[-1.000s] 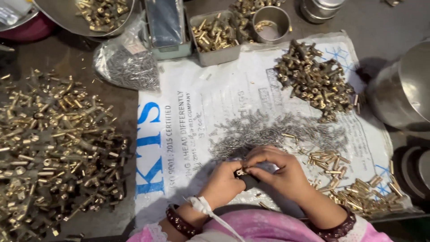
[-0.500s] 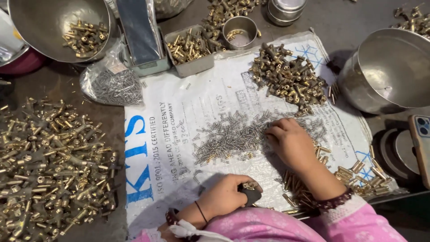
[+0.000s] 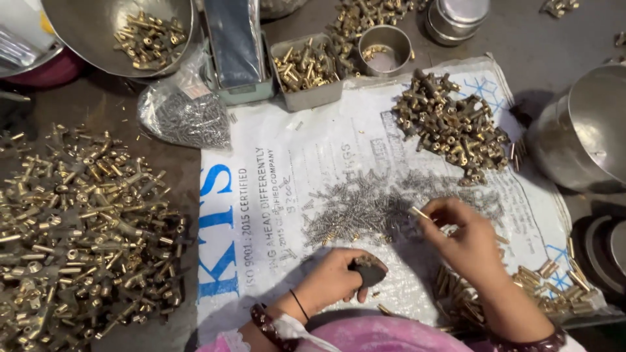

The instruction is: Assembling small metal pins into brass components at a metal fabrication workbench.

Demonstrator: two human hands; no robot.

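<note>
The right hand [image 3: 466, 244] pinches a thin brass pin [image 3: 419, 212] between its fingertips, above the heap of small grey springs [image 3: 365, 208] on a white woven sack [image 3: 326, 140] printed with blue letters. The left hand [image 3: 332, 280] clasps a dark block [image 3: 369, 270]. A clear plastic bag of springs [image 3: 186, 117] lies beyond the sack's far left corner

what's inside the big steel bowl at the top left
The steel bowl holds a small heap of brass fittings on its right side; the rest of the inside shows bare metal. Its upper part runs out of the picture, so anything there is unseen.
</note>
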